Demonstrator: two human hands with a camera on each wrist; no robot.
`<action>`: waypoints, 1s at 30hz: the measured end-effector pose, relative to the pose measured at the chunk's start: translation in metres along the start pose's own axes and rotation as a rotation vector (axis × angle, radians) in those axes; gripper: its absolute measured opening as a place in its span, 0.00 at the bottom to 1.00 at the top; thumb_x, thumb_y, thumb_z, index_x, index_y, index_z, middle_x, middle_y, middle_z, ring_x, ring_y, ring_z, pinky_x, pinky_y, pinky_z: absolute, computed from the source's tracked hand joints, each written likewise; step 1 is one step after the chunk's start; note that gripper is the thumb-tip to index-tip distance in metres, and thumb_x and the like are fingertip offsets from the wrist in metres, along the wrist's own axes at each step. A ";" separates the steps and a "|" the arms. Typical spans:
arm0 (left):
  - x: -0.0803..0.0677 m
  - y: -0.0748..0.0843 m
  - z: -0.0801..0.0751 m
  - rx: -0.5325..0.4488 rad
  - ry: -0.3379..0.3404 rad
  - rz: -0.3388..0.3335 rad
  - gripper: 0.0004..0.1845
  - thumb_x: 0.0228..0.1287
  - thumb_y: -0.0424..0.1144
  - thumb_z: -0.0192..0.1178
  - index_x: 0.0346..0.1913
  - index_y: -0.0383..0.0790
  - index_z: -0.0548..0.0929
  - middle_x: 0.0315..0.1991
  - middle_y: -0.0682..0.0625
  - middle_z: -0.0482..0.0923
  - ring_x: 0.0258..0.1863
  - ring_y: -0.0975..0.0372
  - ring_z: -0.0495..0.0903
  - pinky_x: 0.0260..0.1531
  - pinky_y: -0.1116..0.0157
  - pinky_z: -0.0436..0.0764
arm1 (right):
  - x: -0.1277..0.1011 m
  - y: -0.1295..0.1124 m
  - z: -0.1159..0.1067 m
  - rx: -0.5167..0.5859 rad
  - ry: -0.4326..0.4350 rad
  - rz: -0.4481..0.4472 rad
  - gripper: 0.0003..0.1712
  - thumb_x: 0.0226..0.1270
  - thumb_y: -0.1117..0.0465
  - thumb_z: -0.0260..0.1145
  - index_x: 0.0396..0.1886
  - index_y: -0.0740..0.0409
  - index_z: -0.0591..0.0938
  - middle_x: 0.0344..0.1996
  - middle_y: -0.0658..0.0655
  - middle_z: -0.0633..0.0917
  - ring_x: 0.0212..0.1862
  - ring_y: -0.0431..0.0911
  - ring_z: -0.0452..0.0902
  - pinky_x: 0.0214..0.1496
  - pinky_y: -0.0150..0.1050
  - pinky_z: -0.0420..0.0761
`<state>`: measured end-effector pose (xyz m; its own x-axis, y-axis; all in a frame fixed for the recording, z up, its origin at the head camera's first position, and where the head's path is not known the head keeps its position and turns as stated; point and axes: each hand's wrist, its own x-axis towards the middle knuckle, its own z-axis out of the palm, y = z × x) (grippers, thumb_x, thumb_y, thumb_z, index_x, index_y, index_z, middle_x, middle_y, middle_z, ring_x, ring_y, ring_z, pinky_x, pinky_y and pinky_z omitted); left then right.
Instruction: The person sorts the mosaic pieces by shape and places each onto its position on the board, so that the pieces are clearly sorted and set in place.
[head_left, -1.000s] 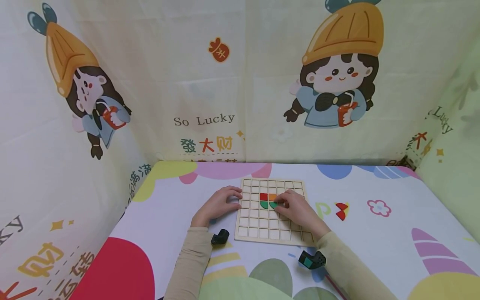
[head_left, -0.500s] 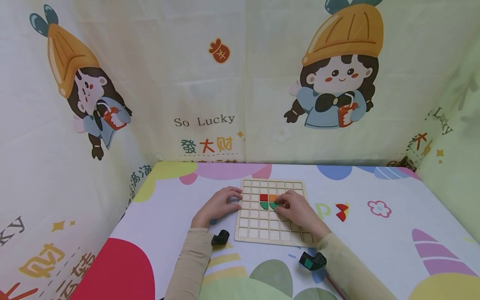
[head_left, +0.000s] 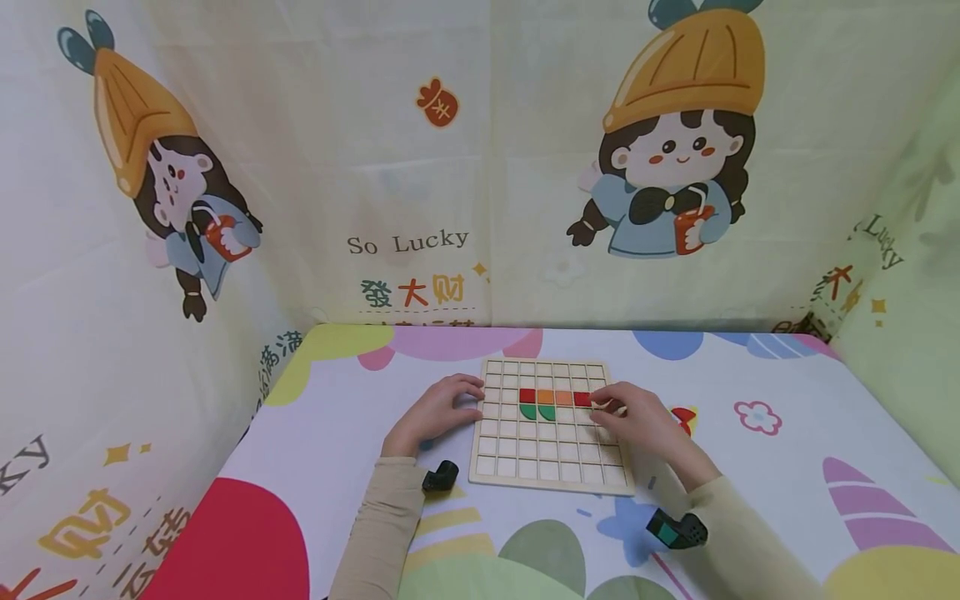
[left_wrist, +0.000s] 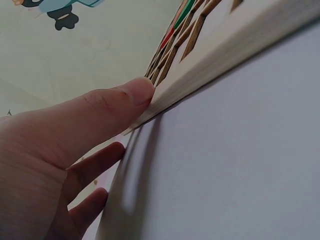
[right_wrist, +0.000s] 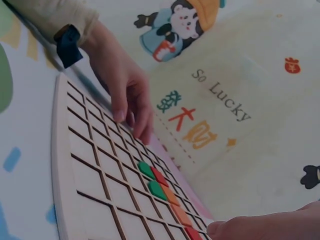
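Note:
A square wooden grid board (head_left: 513,464) lies on the table between the hands. A row of coloured tiles sits in its cells: red (head_left: 527,396), orange (head_left: 545,397), a lighter orange (head_left: 564,398) and a darker red tile (head_left: 582,400). Two green quarter-round pieces (head_left: 537,412) lie in the row below. My left hand (head_left: 438,408) touches the board's left edge, its thumb (left_wrist: 139,91) against the rim in the left wrist view. The right hand (head_left: 637,421) has its fingertips right at the darker red tile's outer edge, thumb and forefinger apart.
A red-and-yellow shape (head_left: 683,419) shows on the table behind my right hand, partly covered by it. Patterned cloth walls (head_left: 525,208) stand behind and beside the printed tabletop (head_left: 780,475). A red cord (head_left: 671,575) runs near my right sleeve.
My right hand has moved to the right along the board, uncovering the lighter orange and darker red tiles and all of the right green piece. My left hand stays in place.

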<state>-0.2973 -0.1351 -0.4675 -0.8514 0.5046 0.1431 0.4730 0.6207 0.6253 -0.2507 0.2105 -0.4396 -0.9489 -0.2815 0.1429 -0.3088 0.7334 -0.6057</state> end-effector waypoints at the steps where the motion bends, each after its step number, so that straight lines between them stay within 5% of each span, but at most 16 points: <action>1: 0.000 0.000 0.000 -0.001 0.000 -0.001 0.14 0.60 0.39 0.69 0.48 0.40 0.85 0.61 0.50 0.75 0.65 0.55 0.69 0.67 0.55 0.66 | -0.003 0.004 -0.005 -0.009 0.007 0.004 0.16 0.63 0.59 0.71 0.49 0.60 0.84 0.45 0.57 0.83 0.40 0.47 0.80 0.41 0.41 0.82; 15: -0.001 0.003 -0.001 -0.005 0.008 0.013 0.14 0.59 0.37 0.69 0.48 0.38 0.85 0.60 0.49 0.76 0.64 0.55 0.70 0.67 0.55 0.66 | -0.043 0.055 -0.063 -0.135 -0.053 0.141 0.18 0.61 0.59 0.71 0.48 0.64 0.83 0.35 0.53 0.82 0.37 0.48 0.73 0.35 0.39 0.76; 30: -0.001 0.002 0.000 -0.005 0.007 -0.007 0.14 0.59 0.38 0.69 0.48 0.39 0.85 0.60 0.50 0.76 0.64 0.55 0.70 0.67 0.56 0.66 | -0.051 0.076 -0.065 -0.111 -0.086 0.051 0.18 0.57 0.63 0.74 0.47 0.64 0.84 0.40 0.56 0.82 0.39 0.48 0.75 0.37 0.35 0.79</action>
<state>-0.2955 -0.1343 -0.4659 -0.8563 0.4960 0.1440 0.4659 0.6215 0.6299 -0.2298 0.3214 -0.4421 -0.9559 -0.2904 0.0434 -0.2699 0.8109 -0.5193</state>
